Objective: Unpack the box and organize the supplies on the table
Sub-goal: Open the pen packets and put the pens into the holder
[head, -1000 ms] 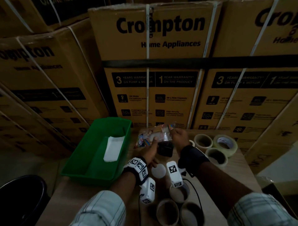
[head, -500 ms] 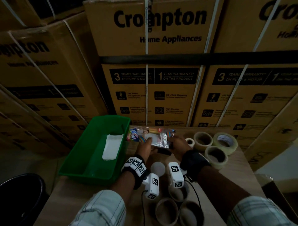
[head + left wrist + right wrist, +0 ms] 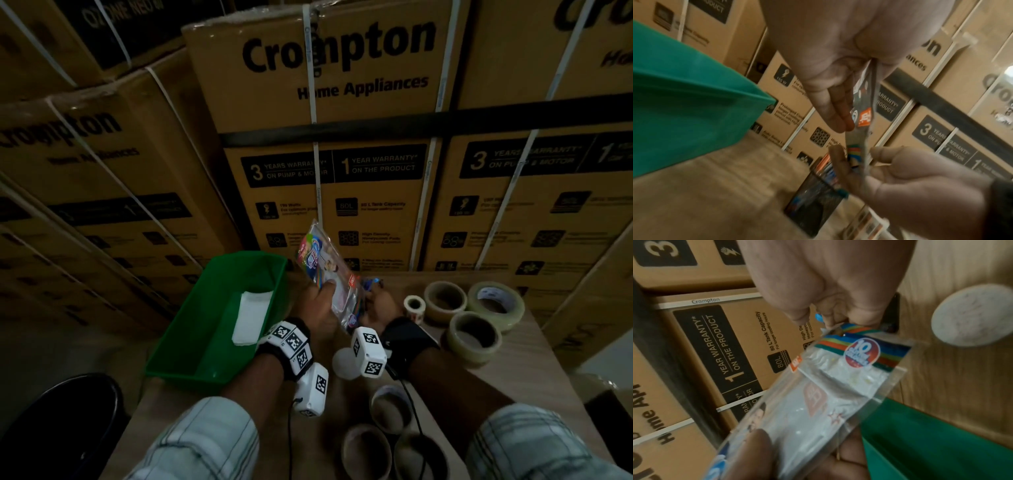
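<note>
A clear plastic packet (image 3: pixel 327 270) with rainbow print and a "10" badge (image 3: pixel 862 353) stands tilted, top end up and to the left, above the back of the wooden table (image 3: pixel 534 373). My left hand (image 3: pixel 325 291) pinches its middle, thumb on the front face and fingers (image 3: pixel 835 116) behind. Lower down, my right hand (image 3: pixel 375 298) pinches the packet's bottom corner (image 3: pixel 846 326). Just beneath the hands a black mesh pen holder (image 3: pixel 818 196) with pens stands on the table. To the left is the green bin (image 3: pixel 212 329), holding a folded white paper (image 3: pixel 251 317).
Three tape rolls (image 3: pixel 474 337) and a small white roll (image 3: pixel 414 306) sit at the right. A white disc (image 3: pixel 342 363) lies by my wrists, and empty cardboard cores (image 3: pixel 390 407) lie near the front edge. Stacked cartons (image 3: pixel 342 137) wall the back. A black round object (image 3: pixel 58 428) sits at lower left.
The packet, held lying across between both hands half a second ago, has been turned up on end. Both hands keep their hold on it.
</note>
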